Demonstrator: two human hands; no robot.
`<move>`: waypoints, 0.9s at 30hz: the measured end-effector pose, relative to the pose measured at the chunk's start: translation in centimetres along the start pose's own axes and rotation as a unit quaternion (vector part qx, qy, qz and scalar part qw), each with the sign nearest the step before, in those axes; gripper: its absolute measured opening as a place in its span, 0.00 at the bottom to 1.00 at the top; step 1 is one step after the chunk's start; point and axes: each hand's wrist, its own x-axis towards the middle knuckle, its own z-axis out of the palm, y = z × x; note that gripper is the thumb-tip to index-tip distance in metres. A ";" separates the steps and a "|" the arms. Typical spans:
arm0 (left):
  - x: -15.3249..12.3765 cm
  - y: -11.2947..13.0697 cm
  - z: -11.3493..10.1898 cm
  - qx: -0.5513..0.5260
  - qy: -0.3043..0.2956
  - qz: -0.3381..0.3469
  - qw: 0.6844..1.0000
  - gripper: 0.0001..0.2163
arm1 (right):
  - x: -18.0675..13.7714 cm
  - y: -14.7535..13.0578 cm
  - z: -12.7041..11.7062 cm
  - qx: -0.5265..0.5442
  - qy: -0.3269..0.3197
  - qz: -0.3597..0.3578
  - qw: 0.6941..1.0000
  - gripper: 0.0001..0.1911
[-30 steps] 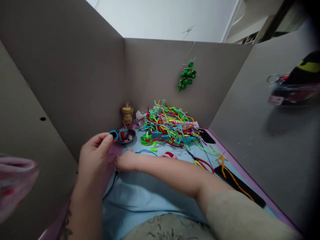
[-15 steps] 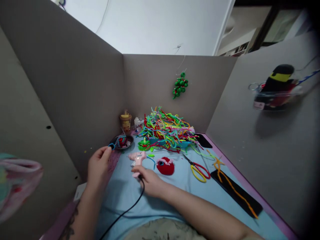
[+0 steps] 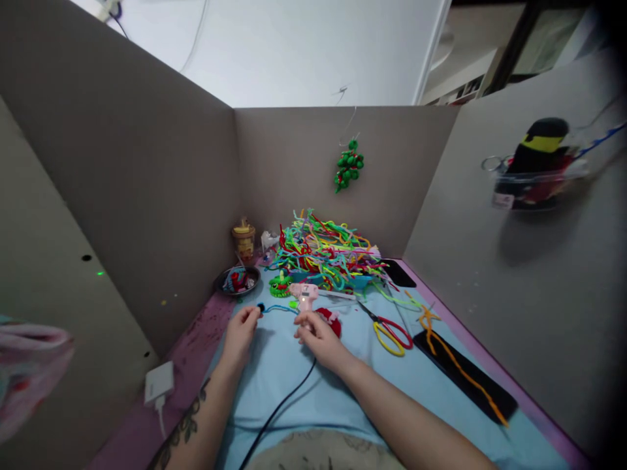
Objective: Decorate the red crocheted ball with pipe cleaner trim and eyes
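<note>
My left hand (image 3: 243, 326) pinches a small blue-and-black fuzzy piece (image 3: 261, 307) between thumb and fingertips, over the blue cloth. My right hand (image 3: 318, 336) is closed around the handle of a pink glue gun (image 3: 304, 295), its nozzle pointing left. From the gun's back sticks a whitish glue stick (image 3: 337, 296). A thin blue pipe cleaner (image 3: 280, 307) stretches between the two hands; whether either hand touches it I cannot tell. Partly hidden behind my right hand lies a round red fuzzy piece (image 3: 334, 322) with pink trim. A green fuzzy figure (image 3: 281, 285) sits left of the gun.
Behind is a heap of colourful pipe cleaners (image 3: 328, 245). Scissors (image 3: 389, 333) with red and yellow handles lie right, beside a black slab (image 3: 465, 378) bearing orange pipe cleaner. A metal bowl (image 3: 220, 287) stands left. The black cord (image 3: 279, 411) crosses the cloth. Grey panels enclose the table.
My right hand has moved right with the glue gun, now in front of the red piece. My left hand has come right and inward from near the bowl, keeping its small piece.
</note>
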 end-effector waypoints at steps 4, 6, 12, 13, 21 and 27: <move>0.4 0.0 -0.1 -0.006 0.036 0.015 0.999 0.21 | -0.1 1.1 0.0 0.029 0.051 -0.008 0.998 0.16; 0.4 0.1 -0.1 -0.017 0.045 0.013 0.999 0.20 | 0.0 1.2 0.1 0.086 0.069 -0.001 0.994 0.19; 0.0 0.2 -0.2 -0.034 0.054 0.039 0.997 0.18 | -0.1 -0.4 -0.3 0.315 0.080 0.058 0.944 0.30; -0.1 0.3 -0.2 -0.030 0.056 0.048 0.997 0.18 | -0.2 -0.8 -0.6 0.362 0.087 0.049 0.927 0.30; -0.8 0.3 0.2 0.046 0.027 0.097 0.994 0.17 | -0.9 -2.4 -3.7 0.415 0.051 0.036 0.908 0.10; -1.5 0.6 -0.1 0.252 0.013 0.332 0.909 0.09 | -1.0 -2.1 -3.6 0.270 0.030 0.058 0.961 0.08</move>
